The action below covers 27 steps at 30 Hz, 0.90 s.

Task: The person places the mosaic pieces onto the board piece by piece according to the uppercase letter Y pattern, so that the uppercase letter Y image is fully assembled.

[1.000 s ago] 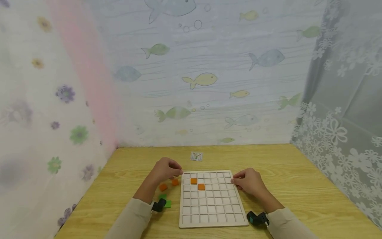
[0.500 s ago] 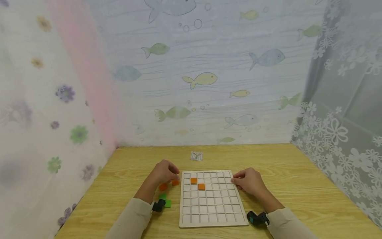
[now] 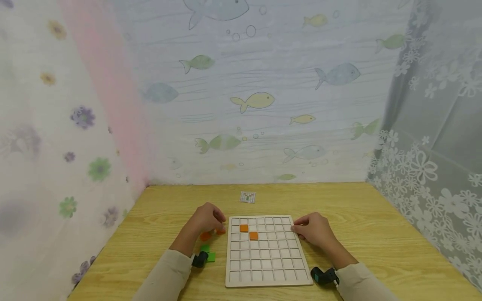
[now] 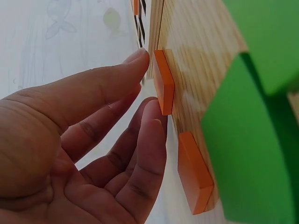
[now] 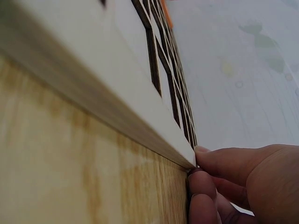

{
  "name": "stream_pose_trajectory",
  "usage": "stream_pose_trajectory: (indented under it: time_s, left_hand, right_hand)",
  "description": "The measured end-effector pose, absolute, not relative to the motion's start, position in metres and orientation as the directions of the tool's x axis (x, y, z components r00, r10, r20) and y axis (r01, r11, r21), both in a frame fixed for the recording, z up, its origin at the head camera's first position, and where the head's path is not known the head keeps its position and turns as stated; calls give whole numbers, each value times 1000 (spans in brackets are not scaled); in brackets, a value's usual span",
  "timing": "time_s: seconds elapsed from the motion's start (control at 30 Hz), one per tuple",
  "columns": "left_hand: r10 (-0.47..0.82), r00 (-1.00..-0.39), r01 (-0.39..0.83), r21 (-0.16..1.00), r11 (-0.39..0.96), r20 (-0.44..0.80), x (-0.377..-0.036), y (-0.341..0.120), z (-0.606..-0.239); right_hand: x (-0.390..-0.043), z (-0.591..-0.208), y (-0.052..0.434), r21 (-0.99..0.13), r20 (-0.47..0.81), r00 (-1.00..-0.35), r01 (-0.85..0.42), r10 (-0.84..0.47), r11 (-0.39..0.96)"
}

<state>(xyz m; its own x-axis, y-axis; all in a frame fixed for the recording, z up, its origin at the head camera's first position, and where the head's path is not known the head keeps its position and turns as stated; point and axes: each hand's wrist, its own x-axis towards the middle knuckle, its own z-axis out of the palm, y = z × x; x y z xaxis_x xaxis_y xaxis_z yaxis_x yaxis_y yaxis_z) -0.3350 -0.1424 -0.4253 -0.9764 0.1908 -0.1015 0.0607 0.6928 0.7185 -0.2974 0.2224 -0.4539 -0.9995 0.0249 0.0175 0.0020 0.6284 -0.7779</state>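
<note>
Orange and flat, the near tile (image 4: 164, 81) is lying on the bench (image 3: 357, 217) just off the left edge of the grid board (image 3: 265, 267), beside that board's far-left corner. The left hand (image 3: 205, 219) is much the nearer one, and its fingers (image 4: 117, 79) are closing in from above: 1 fingertip is touching the tile's far edge, the thumb is touching its near edge, the gap narrow but not yet a firm pinch. A second orange tile (image 4: 194, 175) is lying just beside it, toward the wrist. The right hand (image 3: 314, 230) is curling its fingers (image 5: 224, 161) against the board's far-right corner, steadying it.
</note>
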Motion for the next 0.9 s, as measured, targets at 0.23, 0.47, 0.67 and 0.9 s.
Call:
stream_pose_trajectory:
  time_s: [0.23, 0.47, 0.67, 0.9]
  left_hand:
    - [185, -976, 48, 716, 697, -115, -337, -140, -426]
    - [166, -981, 51, 698, 715, -99, -337, -139, -430]
    - [157, -984, 53, 688, 724, -89, -334, -138, -429]
    - [172, -983, 84, 670, 738, -67, -332, -136, -425]
  right_hand:
    - [-297, -454, 224, -775, 23, -999, -1, 26, 633]
    - [-297, -456, 224, -766, 32, -999, -5, 30, 643]
    - [-298, -457, 224, -755, 34, -999, -5, 32, 656]
    - [-297, -456, 224, -757, 37, -999, -6, 34, 653]
